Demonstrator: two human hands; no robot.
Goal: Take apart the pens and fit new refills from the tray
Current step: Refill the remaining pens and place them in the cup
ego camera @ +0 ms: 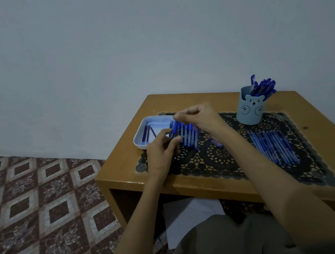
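At the left corner of the table sits the white tray, close to the edge, with only a few dark refills lying loose in it; a knock from a wrist could push it towards the floor, and the thin refills would scatter.

Just right of it the left hand has its fingers curled round the lower part of a blue pen, held over the tray's near corner; the right hand, fingers bunched, appears to pinch the pen's upper end, though the light is too dim to show the contact itself. I judge this to be the pulling-apart step; a sudden release could send a small tip or cap flying, and a twisted pull could bend the refill.

Directly beneath both hands lies a row of pens on the black lace mat; a dropped part would land among them and be hard to pick out, and a brushing palm could roll them out of line. A loose blue piece lies just beside the right forearm and could be swept along.

Further right the bear-faced cup stands full of pens, well apart from the hands; the second row lies near the front edge, where finished and unfinished pens might get mixed.
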